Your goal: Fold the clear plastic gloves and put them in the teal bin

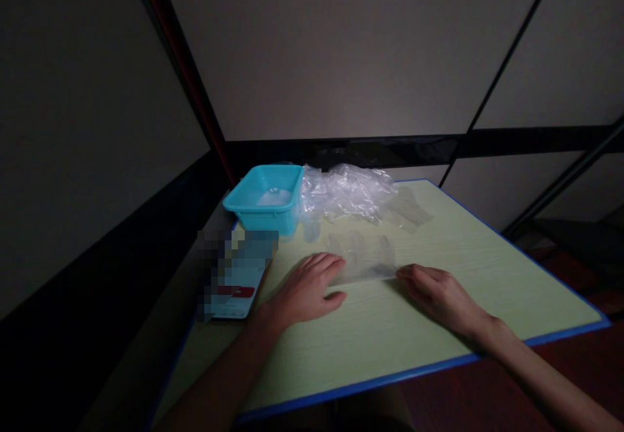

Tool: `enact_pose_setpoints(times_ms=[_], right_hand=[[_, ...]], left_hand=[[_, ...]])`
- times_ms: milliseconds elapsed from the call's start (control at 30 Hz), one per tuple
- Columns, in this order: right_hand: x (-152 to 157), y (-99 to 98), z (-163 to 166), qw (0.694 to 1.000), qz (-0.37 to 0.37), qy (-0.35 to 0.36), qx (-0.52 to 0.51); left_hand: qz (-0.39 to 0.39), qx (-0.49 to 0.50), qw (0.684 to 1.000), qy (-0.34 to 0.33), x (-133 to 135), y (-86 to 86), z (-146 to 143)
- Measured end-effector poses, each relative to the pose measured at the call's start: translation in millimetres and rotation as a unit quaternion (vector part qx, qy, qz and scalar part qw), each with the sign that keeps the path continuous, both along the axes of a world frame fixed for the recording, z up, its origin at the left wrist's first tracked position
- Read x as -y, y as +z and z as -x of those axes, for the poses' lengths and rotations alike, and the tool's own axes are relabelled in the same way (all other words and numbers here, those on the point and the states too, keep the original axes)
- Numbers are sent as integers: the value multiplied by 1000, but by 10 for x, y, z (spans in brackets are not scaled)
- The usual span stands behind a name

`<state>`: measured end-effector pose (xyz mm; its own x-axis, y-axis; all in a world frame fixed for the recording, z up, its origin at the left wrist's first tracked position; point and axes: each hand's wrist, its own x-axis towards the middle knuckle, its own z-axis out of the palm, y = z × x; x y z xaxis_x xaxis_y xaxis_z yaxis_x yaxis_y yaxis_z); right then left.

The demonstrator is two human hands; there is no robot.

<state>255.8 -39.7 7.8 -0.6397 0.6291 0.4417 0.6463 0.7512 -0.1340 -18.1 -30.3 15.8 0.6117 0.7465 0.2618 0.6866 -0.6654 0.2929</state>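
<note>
A clear plastic bag (363, 256) lies flat on the table in front of me. My left hand (314, 286) rests at its left edge, fingers stretched out and thumb apart. At the bag's near right corner, the fingertips of my right hand (433, 289) pinch the plastic. Just beyond my left hand, a small clear plastic piece (311, 229) sits beside a turquoise basket (266, 219); its exact kind is hard to make out.
The pale table (507, 282) has a blue edge. White contents lie in the basket. Behind the bag is a heap of crinkled clear plastic (358, 191). A partly pixelated flat, light-blue object (244, 282) lies at the left edge. Wall panels stand behind.
</note>
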Motion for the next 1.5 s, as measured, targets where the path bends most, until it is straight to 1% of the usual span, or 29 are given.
enact_pose_setpoints(times_ms=[67, 100, 233, 367, 433, 533, 600, 733, 833, 933, 1000, 1100, 1200, 1367, 1500], right_hand=[[-9, -9, 26, 999, 35, 0, -36], [-16, -8, 43, 998, 41, 1, -46], [-50, 23, 117, 997, 28, -1, -75], [-64, 85, 157, 990, 36, -30, -132], [-59, 111, 163, 984, 63, -37, -160], [-53, 128, 177, 971, 126, -53, -195], [-58, 127, 193, 963, 144, -70, -218], [-93, 125, 236, 946, 131, -86, -284], [-108, 173, 271, 924, 141, -77, -347], [-101, 282, 310, 899, 162, -85, -398], [-104, 357, 334, 881, 193, -97, -422], [-155, 393, 361, 846, 280, -109, -440], [-254, 297, 383, 823, 353, -112, -432], [-413, 76, 419, 813, 398, -113, -410], [-525, 45, 419, 806, 435, -106, -387]], left_hand=[[-5, 1, 1000, 0, 0, 0, -3], [-7, 2, 1000, -1, 0, 1, -5], [-2, 14, 1000, -3, -2, 11, -20], [8, 41, 999, -1, -8, 2, -34], [16, 66, 998, 3, -13, -12, -34], [37, 120, 992, 12, -26, -33, -25], [55, 168, 984, 22, -45, -47, -19], [101, 283, 953, 45, -94, -68, -41], [162, 364, 916, 53, -98, -45, -93], [232, 425, 874, 48, -59, 27, -140], [273, 453, 847, 50, -35, 74, -153], [321, 475, 816, 68, -41, 89, -153], [351, 476, 799, 108, -103, 26, -153], [378, 449, 790, 177, -223, -86, -191], [391, 429, 786, 212, -261, -95, -226]])
